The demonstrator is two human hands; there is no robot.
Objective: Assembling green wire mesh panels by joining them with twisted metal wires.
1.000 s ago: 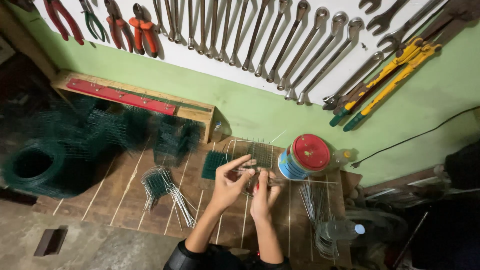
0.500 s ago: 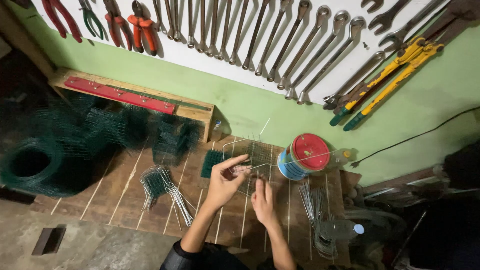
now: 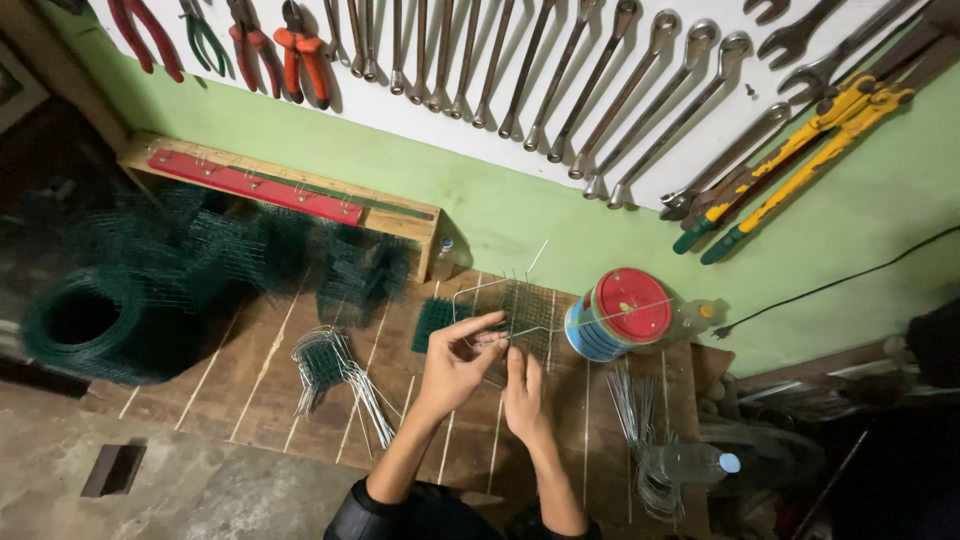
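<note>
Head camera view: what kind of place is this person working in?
Probably a small workshop: wrenches and pliers hang on the wall, and rolls of green wire mesh sit on a wooden workbench.

Two hands are counted over the table (image 3: 250,400): a left hand (image 3: 455,365) and a right hand (image 3: 522,395), both at one wire mesh piece (image 3: 520,310). One large roll of green mesh (image 3: 85,325) is recorded. One spool with a red top (image 3: 615,315) is listed. Two plastic bottles are noted, one upright by the spool (image 3: 695,318) and one lying with a blue cap (image 3: 695,465). One bundle of bent wires (image 3: 335,365) and one bundle of straight wires (image 3: 635,410) are entered. Two yellow-handled bolt cutters (image 3: 800,150) are hung on the wall. One red bar (image 3: 255,187) is counted.
</note>
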